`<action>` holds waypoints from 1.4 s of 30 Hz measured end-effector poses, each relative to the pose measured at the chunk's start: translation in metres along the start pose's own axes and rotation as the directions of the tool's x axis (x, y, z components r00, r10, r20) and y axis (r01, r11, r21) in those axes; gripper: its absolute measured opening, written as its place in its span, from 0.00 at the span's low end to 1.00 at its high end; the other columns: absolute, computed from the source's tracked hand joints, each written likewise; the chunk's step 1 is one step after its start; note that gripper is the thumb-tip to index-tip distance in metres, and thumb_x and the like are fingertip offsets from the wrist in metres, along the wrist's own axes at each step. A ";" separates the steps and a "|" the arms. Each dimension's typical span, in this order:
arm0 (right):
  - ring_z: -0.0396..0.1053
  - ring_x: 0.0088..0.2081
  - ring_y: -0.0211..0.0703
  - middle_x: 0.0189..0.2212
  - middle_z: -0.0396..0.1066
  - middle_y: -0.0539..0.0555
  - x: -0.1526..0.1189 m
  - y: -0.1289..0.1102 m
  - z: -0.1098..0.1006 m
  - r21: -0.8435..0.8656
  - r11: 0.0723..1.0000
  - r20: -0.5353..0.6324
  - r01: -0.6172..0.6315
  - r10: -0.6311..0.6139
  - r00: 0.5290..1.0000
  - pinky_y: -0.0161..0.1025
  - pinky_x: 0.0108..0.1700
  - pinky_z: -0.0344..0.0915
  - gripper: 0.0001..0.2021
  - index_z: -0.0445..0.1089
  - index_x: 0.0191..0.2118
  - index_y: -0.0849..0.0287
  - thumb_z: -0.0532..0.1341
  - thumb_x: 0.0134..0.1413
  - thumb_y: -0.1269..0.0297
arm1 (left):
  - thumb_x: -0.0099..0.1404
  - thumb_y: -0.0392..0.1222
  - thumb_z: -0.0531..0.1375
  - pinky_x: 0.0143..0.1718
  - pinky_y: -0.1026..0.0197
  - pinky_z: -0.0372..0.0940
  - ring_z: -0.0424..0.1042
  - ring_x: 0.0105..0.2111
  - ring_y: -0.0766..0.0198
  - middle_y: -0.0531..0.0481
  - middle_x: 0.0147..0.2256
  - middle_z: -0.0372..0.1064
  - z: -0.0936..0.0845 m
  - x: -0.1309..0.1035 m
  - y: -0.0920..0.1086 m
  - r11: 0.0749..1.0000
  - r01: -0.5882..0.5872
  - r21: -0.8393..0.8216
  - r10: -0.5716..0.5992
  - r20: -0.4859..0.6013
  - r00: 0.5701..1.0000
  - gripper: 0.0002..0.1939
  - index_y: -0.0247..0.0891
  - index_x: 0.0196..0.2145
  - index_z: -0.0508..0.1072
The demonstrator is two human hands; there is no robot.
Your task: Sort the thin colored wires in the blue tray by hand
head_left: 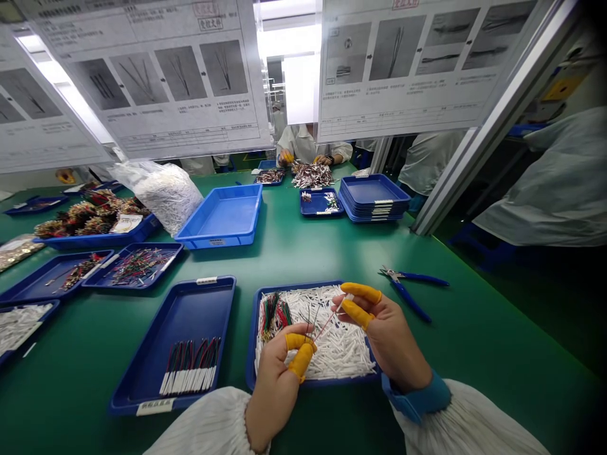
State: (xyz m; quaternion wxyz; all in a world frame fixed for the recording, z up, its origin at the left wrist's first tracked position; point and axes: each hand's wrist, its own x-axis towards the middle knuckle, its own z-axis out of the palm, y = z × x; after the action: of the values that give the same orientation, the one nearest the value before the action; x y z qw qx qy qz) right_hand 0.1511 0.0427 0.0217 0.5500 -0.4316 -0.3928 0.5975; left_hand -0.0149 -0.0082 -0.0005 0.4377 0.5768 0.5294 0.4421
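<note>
My left hand, with yellow finger covers on thumb and forefinger, pinches a few thin wires, a reddish one stretching up toward the right. Between the yellow-covered fingertips of my right hand is a small white tube; whether the wire's end lies inside it I cannot tell. Both hands are over a blue tray full of loose white tubes. A bundle of red, green and black wires lies at that tray's left. Wires with white tubes on their ends line another blue tray.
Blue-handled cutters lie open on the right. Farther off stand a light-blue bin, stacked blue trays and a bag of white pieces. Wire-filled trays are at left. Instruction sheets hang above. A co-worker sits opposite.
</note>
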 end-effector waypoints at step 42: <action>0.72 0.36 0.46 0.30 0.76 0.53 -0.005 0.000 -0.001 0.027 0.998 0.117 -0.060 0.056 0.992 0.46 0.42 0.67 0.10 0.71 0.34 0.58 0.65 0.42 0.63 | 0.56 0.30 0.55 0.38 0.60 0.62 0.70 0.35 0.59 0.45 0.33 0.72 0.002 -0.001 0.007 0.993 -0.075 0.091 0.062 0.145 0.987 0.08 0.35 0.30 0.73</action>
State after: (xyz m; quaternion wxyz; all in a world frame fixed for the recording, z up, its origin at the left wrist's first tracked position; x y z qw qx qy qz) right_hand 0.1527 0.0374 0.0221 0.5150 -0.3988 -0.4023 0.6433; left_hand -0.0119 -0.0101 0.0061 0.4307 0.6451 0.4973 0.3886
